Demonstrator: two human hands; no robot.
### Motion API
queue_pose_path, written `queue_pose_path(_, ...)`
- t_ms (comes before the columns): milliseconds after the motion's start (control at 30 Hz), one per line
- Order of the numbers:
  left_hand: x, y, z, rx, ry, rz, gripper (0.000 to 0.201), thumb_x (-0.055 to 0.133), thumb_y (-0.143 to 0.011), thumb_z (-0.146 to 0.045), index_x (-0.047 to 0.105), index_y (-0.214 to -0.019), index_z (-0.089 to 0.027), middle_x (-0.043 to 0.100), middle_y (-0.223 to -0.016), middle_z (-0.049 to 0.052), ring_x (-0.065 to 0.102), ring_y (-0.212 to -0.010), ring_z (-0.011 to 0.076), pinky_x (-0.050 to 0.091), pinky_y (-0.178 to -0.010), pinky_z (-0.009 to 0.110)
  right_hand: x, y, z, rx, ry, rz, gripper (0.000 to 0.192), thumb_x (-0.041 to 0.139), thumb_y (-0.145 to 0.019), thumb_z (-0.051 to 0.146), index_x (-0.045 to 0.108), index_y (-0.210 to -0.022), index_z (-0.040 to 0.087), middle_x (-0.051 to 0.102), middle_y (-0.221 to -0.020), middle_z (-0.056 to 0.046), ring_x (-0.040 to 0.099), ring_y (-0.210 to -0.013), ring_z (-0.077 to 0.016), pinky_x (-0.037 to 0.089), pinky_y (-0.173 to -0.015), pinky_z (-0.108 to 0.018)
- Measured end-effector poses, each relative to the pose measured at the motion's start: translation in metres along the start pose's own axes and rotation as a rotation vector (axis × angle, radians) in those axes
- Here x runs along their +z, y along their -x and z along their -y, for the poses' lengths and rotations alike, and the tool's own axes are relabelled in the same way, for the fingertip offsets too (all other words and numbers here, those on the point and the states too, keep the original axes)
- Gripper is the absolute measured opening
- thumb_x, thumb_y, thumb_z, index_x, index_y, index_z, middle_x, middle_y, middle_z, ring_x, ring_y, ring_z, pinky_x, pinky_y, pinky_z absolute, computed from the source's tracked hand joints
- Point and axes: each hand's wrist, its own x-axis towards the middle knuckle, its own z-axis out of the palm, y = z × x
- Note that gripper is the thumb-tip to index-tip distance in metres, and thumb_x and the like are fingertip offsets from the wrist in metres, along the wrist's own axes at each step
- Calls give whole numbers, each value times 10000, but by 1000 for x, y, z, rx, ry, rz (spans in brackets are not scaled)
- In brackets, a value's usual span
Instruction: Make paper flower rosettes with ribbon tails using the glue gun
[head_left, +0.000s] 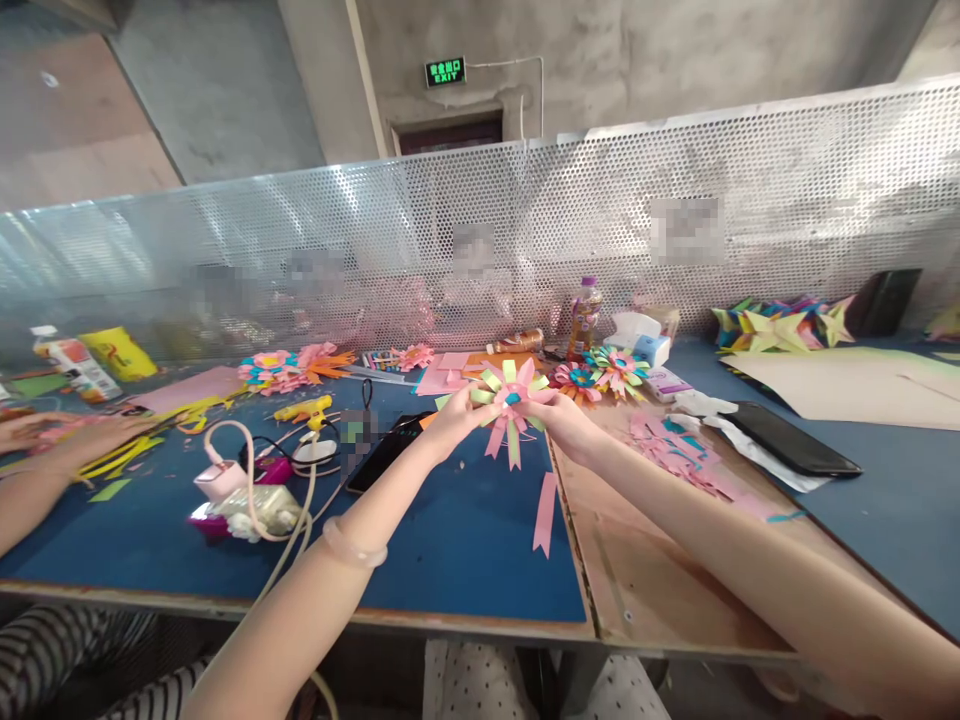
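Between my two hands, above the blue table, is a paper flower point(513, 428) with pink and pale green strip petals and a small blue centre. My left hand point(459, 418) pinches it from the left side. From the right, the fingers of my right hand point(564, 424) are closed on it too, near its middle. A loose pink paper strip point(546, 514) with a notched end lies on the table below the flower. Finished-looking paper flowers point(618, 368) in several colours sit just beyond my right hand.
Left of my arm are a power bank-like bundle with cables point(255, 508), a yellow glue gun point(303, 410) and a phone point(386, 455). Paper scraps point(671, 450) and another phone point(795, 438) lie right. A bottle point(585, 320) stands near the perforated metal screen point(645, 200). A co-worker's hands point(90, 440) are far left.
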Motion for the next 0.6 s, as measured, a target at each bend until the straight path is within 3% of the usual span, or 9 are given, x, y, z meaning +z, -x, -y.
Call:
queue_pose_path(400, 3, 2, -2, -6, 9, -1, 319, 664, -712, -264, 540, -989, -163, 600, -858, 20, 584, -801, 142, 440, -732, 267, -3, 4, 3, 55, -12, 18, 320, 705, -659, 514, 685, -615, 197, 650, -679, -23, 585, -731, -183, 414, -758, -329)
queue_pose_path(600, 1, 2, 0, -6, -16, -17, 281, 630, -718, -243, 548, -975, -166, 569, -786, -5, 540, -703, 109, 412, -647, 234, -3, 5, 6, 38, -26, 5, 290, 706, -675, 465, 662, -560, 203, 650, -674, -14, 578, -748, -178, 382, -793, -320)
